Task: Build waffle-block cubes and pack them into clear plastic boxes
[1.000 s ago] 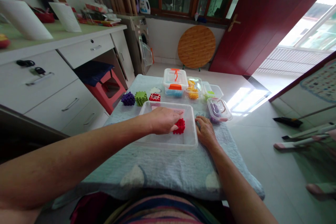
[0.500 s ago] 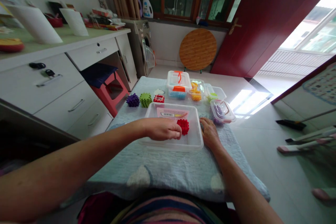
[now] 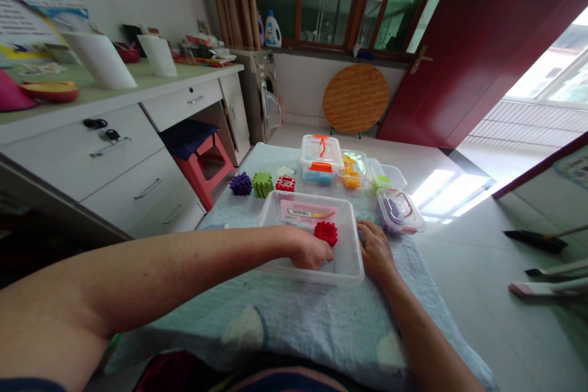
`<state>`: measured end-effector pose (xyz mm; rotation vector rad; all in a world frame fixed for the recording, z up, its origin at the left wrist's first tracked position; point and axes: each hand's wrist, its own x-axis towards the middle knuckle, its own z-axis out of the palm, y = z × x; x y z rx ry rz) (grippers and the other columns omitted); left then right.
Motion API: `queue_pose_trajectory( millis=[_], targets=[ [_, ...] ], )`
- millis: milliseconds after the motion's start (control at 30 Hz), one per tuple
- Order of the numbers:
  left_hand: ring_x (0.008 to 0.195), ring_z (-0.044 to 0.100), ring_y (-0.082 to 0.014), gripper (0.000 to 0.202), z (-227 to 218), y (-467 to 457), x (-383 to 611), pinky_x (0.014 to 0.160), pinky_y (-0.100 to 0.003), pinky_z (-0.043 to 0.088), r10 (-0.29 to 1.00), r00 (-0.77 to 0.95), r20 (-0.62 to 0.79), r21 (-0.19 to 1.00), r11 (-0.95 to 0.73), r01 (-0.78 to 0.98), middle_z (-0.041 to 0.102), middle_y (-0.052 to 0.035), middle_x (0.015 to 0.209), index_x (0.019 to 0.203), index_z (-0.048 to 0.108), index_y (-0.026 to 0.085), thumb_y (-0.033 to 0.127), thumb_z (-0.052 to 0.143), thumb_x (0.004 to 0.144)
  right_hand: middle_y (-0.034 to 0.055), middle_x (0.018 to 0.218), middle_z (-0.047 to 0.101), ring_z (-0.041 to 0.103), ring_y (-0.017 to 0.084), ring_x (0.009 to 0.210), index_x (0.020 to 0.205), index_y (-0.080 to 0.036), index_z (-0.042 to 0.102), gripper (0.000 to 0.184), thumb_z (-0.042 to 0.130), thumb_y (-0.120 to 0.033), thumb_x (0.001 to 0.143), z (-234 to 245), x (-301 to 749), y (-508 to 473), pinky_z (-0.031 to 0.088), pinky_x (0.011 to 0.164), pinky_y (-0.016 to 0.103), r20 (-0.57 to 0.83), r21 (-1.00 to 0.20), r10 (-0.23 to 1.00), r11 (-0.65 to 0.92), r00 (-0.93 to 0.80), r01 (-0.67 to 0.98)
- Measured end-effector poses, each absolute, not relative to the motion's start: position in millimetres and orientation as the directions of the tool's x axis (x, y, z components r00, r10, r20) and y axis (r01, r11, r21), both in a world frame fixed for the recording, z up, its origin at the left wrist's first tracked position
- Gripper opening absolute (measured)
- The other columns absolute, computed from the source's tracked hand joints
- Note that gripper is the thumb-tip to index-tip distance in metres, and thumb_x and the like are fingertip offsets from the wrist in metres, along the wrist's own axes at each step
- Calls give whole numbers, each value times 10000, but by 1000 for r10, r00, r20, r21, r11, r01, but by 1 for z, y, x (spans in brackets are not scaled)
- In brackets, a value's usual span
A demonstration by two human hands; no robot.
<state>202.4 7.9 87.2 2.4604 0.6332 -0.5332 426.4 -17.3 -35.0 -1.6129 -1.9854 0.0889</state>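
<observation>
A clear plastic bin [image 3: 301, 274] sits on the cloth-covered table with a pink printed label [image 3: 305, 211] on its far side. Inside it lies a red toothed block [image 3: 326, 233], hollow on top. My left hand [image 3: 310, 250] reaches down into the bin just in front of the block. Its fingers are curled together, and whatever they may hold is hidden. Outside the bin's right wall rests my right hand [image 3: 375, 248], its fingers stretched forward beside the wall.
Behind the bin stand a purple block [image 3: 241, 184], a green block [image 3: 263, 184] and a red-and-white block [image 3: 285, 184]. Further right are an orange-latched box [image 3: 320, 162], a tub of yellow pieces [image 3: 351, 174] and a lidded box of purple pieces [image 3: 395, 211].
My left hand has moved down and nearer to me inside the bin, below the red block. My right hand stays at the bin's right side. The camera view has shifted slightly.
</observation>
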Motion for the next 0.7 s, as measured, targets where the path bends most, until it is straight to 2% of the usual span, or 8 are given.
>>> queue_pose_trajectory(
  millis=[100, 167, 233, 300, 400, 433, 567, 700],
  targets=[
    [968, 652, -216, 355, 108, 12, 194, 807, -276, 492, 194, 830, -522, 491, -727, 479, 712, -67, 1044, 1014, 673, 172, 74, 495, 724, 115, 1181, 628, 549, 270, 1114, 1070, -191, 660, 301, 493, -213, 820, -35, 427, -18, 426, 994, 450, 392, -399, 914, 274, -108, 875],
    [922, 658, -194, 310, 131, 22, 183, 801, -271, 490, 198, 849, -491, 564, -670, 483, 715, -52, 970, 956, 676, 164, 76, 461, 750, 112, 1180, 628, 553, 267, 1110, 1071, -198, 660, 300, 488, -216, 825, -36, 427, -18, 429, 990, 447, 394, -400, 913, 277, -109, 874],
    [842, 661, -151, 299, 154, 39, 167, 778, -257, 495, 309, 840, -447, 612, -578, 539, 708, -20, 917, 938, 660, 172, 78, 440, 759, 113, 1183, 628, 553, 267, 1113, 1071, -197, 660, 302, 483, -214, 827, -36, 426, -18, 430, 990, 446, 393, -399, 913, 277, -110, 874],
    [854, 654, -138, 355, 170, 63, 149, 793, -265, 489, 548, 786, -285, 589, -547, 595, 703, -24, 961, 1025, 633, 169, 70, 422, 758, 115, 1182, 630, 554, 269, 1113, 1068, -195, 661, 302, 481, -213, 826, -35, 426, -18, 431, 989, 447, 393, -399, 913, 277, -110, 874],
    [1032, 613, -156, 404, 171, 104, 124, 914, -276, 448, 760, 649, -7, 428, -585, 689, 660, -83, 1167, 1178, 570, 129, 121, 462, 788, 111, 1175, 634, 562, 268, 1101, 1057, -201, 666, 302, 482, -211, 817, -36, 426, -17, 437, 984, 447, 404, -397, 908, 281, -109, 874],
    [1106, 584, -172, 453, 165, 116, 119, 959, -277, 424, 777, 630, -3, 355, -588, 727, 626, -104, 1245, 1221, 547, 117, 141, 511, 770, 109, 1173, 636, 565, 267, 1097, 1054, -203, 668, 303, 481, -209, 815, -36, 426, -17, 439, 981, 446, 407, -397, 907, 282, -108, 874],
    [1236, 501, -246, 754, 130, 145, 115, 1011, -306, 392, 788, 565, -246, 63, -569, 820, 535, -114, 1384, 1333, 475, 180, 253, 715, 622, 102, 1165, 639, 567, 268, 1093, 1056, -211, 669, 310, 481, -209, 809, -36, 426, -18, 446, 975, 450, 409, -404, 907, 280, -102, 871],
    [1233, 490, -281, 698, 108, 145, 128, 1020, -364, 380, 788, 528, -317, -50, -570, 820, 563, -115, 1337, 1233, 544, 220, 338, 764, 580, 102, 1176, 632, 558, 273, 1109, 1056, -217, 665, 307, 483, -210, 810, -35, 425, -18, 440, 985, 459, 406, -409, 909, 269, -91, 872]
  ],
)
